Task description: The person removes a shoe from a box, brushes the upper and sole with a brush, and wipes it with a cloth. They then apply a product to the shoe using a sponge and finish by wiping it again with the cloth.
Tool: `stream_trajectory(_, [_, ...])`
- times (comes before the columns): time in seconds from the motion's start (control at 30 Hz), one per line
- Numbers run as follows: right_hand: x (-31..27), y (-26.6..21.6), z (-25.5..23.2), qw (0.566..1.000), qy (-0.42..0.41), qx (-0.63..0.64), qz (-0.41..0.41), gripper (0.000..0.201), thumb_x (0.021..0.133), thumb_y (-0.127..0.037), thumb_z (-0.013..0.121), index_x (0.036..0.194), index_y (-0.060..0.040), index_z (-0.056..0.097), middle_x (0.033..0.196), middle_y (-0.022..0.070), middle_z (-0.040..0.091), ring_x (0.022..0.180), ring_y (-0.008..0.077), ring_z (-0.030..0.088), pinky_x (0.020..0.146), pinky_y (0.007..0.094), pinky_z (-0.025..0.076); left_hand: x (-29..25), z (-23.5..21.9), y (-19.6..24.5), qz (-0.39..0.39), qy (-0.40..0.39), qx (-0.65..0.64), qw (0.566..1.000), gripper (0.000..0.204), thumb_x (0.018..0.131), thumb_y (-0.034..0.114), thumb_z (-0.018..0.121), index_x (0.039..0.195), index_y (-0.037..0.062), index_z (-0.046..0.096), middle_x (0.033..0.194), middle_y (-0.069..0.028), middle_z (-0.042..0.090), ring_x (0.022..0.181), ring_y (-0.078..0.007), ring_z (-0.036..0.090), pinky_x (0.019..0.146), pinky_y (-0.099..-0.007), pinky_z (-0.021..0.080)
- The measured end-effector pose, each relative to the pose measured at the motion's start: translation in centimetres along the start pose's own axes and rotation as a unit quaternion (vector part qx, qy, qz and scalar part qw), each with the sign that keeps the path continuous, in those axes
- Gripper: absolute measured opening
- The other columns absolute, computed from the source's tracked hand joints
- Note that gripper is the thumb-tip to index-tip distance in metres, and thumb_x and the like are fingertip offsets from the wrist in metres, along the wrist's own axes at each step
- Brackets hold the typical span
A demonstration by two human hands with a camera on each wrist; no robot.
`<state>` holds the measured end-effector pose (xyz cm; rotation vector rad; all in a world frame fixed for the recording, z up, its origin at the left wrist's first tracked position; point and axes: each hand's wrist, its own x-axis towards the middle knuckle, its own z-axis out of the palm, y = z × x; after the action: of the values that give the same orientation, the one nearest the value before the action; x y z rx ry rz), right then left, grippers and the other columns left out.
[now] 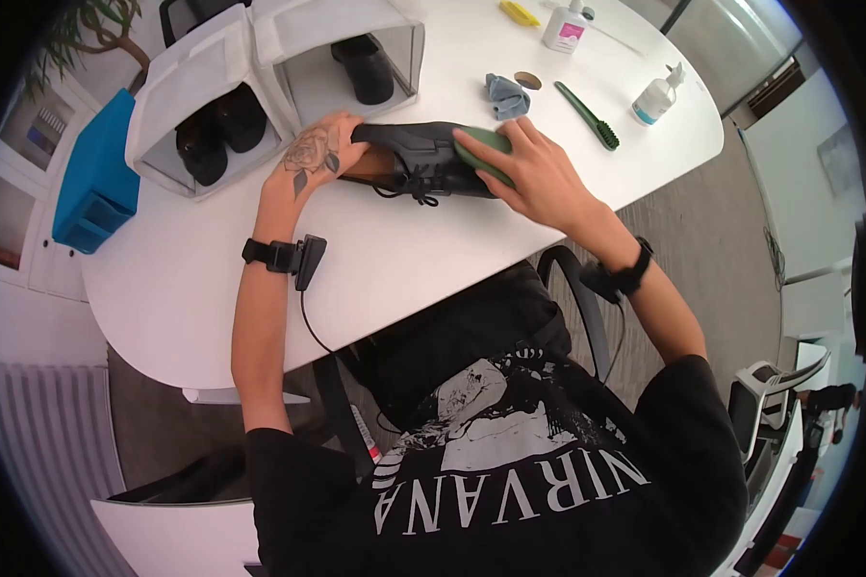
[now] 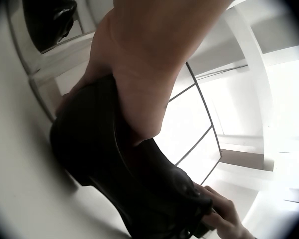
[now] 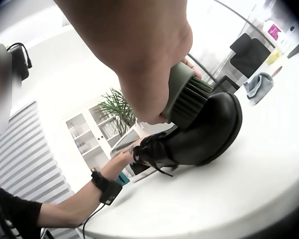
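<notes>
Head view: a black shoe (image 1: 433, 135) lies near the front edge of a white table (image 1: 192, 288), between a person's two hands. Its long axis runs left to right across the table, heel at the left, toe at the right, with the tied laces (image 1: 421, 188) toward the person. The left hand (image 1: 322, 152) grips the heel end; the left wrist view shows part of it dipping into the shoe's opening. The right hand (image 1: 541, 175) is closed around a green brush (image 1: 486, 149), fingers on one side and thumb on the other, over the toe end. In the right wrist view, the brush's dark bristles (image 3: 192, 102) face the toe, though whether they touch it is hard to tell. Beyond the toe lies a crumpled grey-blue cloth (image 1: 507, 96); a slim green brush (image 1: 587, 115) rests to its right. Two white boxes (image 1: 150, 144) at the left hold dark shoes (image 1: 364, 69).
</notes>
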<state>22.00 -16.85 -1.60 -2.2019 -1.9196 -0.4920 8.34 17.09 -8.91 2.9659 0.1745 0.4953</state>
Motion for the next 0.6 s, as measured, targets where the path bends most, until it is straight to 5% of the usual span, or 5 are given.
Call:
stream_trajectory(0.1, [4.1, 2.2, 3.0, 0.997, 0.020, 0.013, 0.075, 0.055, 0.103, -0.034, 0.066, 0.157, -0.0237, 0.057, 0.107, 0.0174, 0.058, 0.103, 0.0319, 0.058, 0.082, 0.0418, 0.055, -2.6, -1.3, 0.6, 0.053, 0.054, 0.127, 0.989, 0.031, 0.100, 0.027, 0.067, 0.119, 0.0036, 0.066, 0.112, -0.0171, 0.073, 0.105, -0.0385, 0.071, 0.090, -0.0453, 0.058])
stream_trajectory(0.23, [6.3, 3.1, 6.0, 0.992, 0.019, 0.068, 0.100, 0.053, 0.103, -0.033, 0.066, 0.155, -0.0237, 0.059, 0.111, 0.0196, 0.060, 0.110, 0.0347, 0.060, 0.087, 0.0450, 0.057, -3.0, -5.4, 4.9, 0.013, -0.097, 0.164, 0.982, 0.028, 0.102, 0.032, 0.069, 0.112, 0.0070, 0.062, 0.103, -0.0122, 0.063, 0.098, -0.0274, 0.066, 0.088, -0.0381, 0.056])
stream_trajectory(0.4, [3.4, 1.6, 4.5, 0.987, 0.017, 0.083, 0.140, 0.052, 0.104, -0.033, 0.064, 0.156, -0.0244, 0.058, 0.111, 0.0193, 0.060, 0.107, 0.0352, 0.061, 0.087, 0.0457, 0.057, -0.4, -0.9, 3.9, 0.132, 0.130, 0.117, 0.976, 0.016, 0.100, 0.020, 0.066, 0.110, 0.0089, 0.059, 0.100, -0.0101, 0.061, 0.093, -0.0255, 0.064, 0.082, -0.0364, 0.054])
stream_trajectory(0.5, [0.7, 1.0, 3.8, 0.974, 0.019, 0.128, 0.185, 0.051, 0.105, -0.033, 0.062, 0.156, -0.0245, 0.058, 0.108, 0.0191, 0.060, 0.106, 0.0357, 0.062, 0.084, 0.0468, 0.058, -0.1, 0.0, 3.0, 0.087, -0.009, 0.141, 0.986, 0.018, 0.101, 0.016, 0.064, 0.117, 0.0077, 0.061, 0.100, -0.0128, 0.066, 0.090, -0.0305, 0.067, 0.081, -0.0423, 0.056])
stream_trajectory(0.6, [2.2, 1.2, 4.3, 0.981, 0.013, 0.090, 0.172, 0.050, 0.106, -0.035, 0.061, 0.154, -0.0230, 0.059, 0.108, 0.0204, 0.061, 0.108, 0.0363, 0.063, 0.082, 0.0469, 0.059, -1.1, -0.2, 3.6, 0.118, -0.008, 0.256, 0.959, 0.014, 0.101, 0.017, 0.063, 0.111, 0.0085, 0.057, 0.098, -0.0114, 0.061, 0.090, -0.0274, 0.064, 0.083, -0.0392, 0.055])
